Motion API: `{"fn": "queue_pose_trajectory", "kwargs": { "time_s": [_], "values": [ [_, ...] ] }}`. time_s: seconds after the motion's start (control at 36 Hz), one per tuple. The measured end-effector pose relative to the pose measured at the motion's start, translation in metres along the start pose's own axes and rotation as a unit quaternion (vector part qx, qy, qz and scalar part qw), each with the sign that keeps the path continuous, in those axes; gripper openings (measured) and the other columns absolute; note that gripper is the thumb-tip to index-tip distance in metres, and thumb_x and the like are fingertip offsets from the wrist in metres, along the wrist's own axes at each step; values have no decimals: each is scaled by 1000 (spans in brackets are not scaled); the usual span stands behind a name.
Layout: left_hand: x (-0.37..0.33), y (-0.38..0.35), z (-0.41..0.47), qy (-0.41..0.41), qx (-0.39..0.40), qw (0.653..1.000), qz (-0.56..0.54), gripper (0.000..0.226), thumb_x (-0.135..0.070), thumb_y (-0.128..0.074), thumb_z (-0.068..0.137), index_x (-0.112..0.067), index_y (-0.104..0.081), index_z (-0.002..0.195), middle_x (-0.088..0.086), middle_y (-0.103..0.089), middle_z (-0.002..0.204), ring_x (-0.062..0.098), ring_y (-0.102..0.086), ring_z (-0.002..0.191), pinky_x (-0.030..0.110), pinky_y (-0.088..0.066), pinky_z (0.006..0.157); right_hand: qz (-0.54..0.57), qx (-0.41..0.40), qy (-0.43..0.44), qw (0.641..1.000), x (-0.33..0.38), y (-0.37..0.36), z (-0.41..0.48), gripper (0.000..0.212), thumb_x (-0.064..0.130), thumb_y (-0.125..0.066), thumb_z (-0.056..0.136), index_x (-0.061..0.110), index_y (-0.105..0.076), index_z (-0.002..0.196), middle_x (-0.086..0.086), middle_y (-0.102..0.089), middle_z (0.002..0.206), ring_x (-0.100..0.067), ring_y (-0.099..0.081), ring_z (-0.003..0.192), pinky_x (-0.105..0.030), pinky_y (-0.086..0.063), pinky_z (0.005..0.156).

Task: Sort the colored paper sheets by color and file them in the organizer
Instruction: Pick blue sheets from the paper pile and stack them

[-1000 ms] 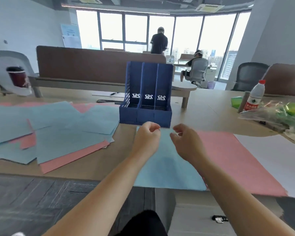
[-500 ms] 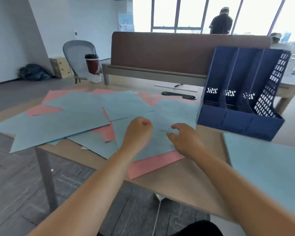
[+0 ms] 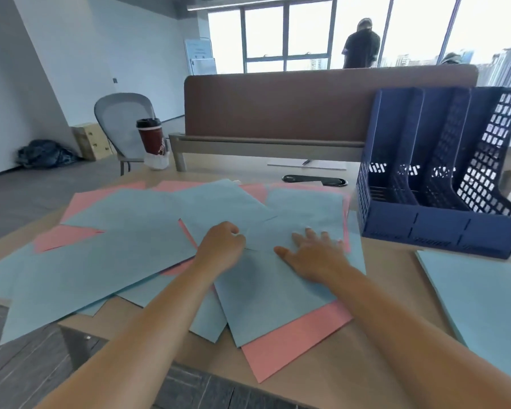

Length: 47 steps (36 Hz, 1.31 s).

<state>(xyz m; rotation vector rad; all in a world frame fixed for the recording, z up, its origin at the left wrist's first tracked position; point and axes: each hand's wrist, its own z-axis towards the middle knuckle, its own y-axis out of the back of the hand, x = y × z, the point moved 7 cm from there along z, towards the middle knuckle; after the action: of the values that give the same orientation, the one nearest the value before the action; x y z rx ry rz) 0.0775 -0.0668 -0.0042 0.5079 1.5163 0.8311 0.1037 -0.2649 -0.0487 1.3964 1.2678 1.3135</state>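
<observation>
1. Since 0.5 s ago: the right hand (image 3: 314, 255) went from curled to flat, with fingers spread on the blue sheets (image 3: 278, 284). The left hand (image 3: 223, 246) has stayed clenched at about the same place.
2. Left hand: a loose fist on the pile, at the edge of one blue sheet. It is maybe pinching that edge, but I cannot tell, the fingers are hidden under the knuckles.
3. Right hand: released, palm down, pressing on the top blue sheet and grasping nothing.
4. The two hands are near each other but apart.
5. Paper: blue and pink sheets (image 3: 295, 340) lie mixed and overlapping on the table (image 3: 375, 358). Pink ones stick out under the blue at the front, the left and the back.
6. Organizer (image 3: 443, 178): dark blue with 3 slots, upright on the table to the right of the pile, not touching it. No paper shows in the slots.
7. A separate blue stack (image 3: 481, 293) lies at the right edge, in front of the organizer.
8. Behind the pile: a coffee cup (image 3: 151, 137) at the far left and a brown divider (image 3: 278, 110).
</observation>
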Motion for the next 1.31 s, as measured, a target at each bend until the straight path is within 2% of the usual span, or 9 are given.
{"fn": "queue_pose_trajectory", "kwargs": {
  "time_s": [0.14,0.33,0.44,0.64,0.89,1.0,1.08,1.22,1.31],
  "values": [
    [2,0,15,-36,26,998,34,44,-17,-49,91,-12,-53,135,6,-48,144,22,-46,131,28,-37,102,3,-5,17,1000,20,4,3,76,77,-25,91,34,-26,155,3,-11,166,-29,-8,152,-55,-9,121],
    [11,-15,27,-60,89,988,112,48,-24,-50,91,-12,-49,137,12,-46,144,29,-41,134,39,-34,110,44,-64,21,997,35,13,7,56,64,-34,96,28,-56,133,4,-44,149,-23,-34,141,-51,-25,114],
    [15,-23,28,-104,92,977,164,47,-32,-48,96,-9,-46,137,14,-41,147,28,-32,140,40,-29,113,17,-42,-94,995,16,11,6,66,71,-25,93,32,-44,143,-1,-30,156,-34,-24,143,-58,-24,110],
    [12,-32,15,-147,112,970,158,56,-35,-48,98,-18,-33,150,6,-32,157,24,-31,144,36,-26,115,123,-37,-84,988,2,14,10,64,62,-23,100,22,-46,145,-5,-39,155,-30,-36,140,-45,-29,114],
    [0,-19,-3,-194,117,969,96,35,-32,-48,98,-28,-59,132,-7,-56,139,15,-52,126,26,-40,102,209,-66,-91,971,-5,34,1,64,56,-40,99,14,-42,147,-6,-47,149,-28,-46,133,-36,-37,101],
    [3,-12,1,-169,86,979,67,33,-32,-50,98,-27,-58,130,-2,-46,147,18,-43,135,26,-33,107,277,-125,-114,946,-12,48,5,31,38,-50,96,12,-61,107,-7,-64,103,-27,-60,91,-33,-42,73],
    [14,-14,9,-110,106,981,117,48,-36,-50,98,-21,-44,144,8,-32,156,25,-30,143,36,-25,117,325,-140,-137,925,-14,55,8,33,26,-54,89,15,-36,63,-1,-37,60,-21,-35,53,-30,-24,50],
    [18,-15,10,-88,128,986,65,43,-34,-50,98,-19,-50,138,2,-46,148,21,-44,134,29,-35,108,434,-110,-165,879,-10,55,14,26,22,-62,88,10,-48,69,-8,-52,76,-31,-57,72,-37,-54,67],
    [15,-8,9,-73,105,992,-9,32,-31,-53,97,-22,-60,127,1,-55,138,21,-56,119,27,-43,90,407,-105,-158,893,-9,55,16,29,21,-67,88,8,-48,70,-7,-48,73,-28,-51,72,-36,-46,69]
  ]
}}
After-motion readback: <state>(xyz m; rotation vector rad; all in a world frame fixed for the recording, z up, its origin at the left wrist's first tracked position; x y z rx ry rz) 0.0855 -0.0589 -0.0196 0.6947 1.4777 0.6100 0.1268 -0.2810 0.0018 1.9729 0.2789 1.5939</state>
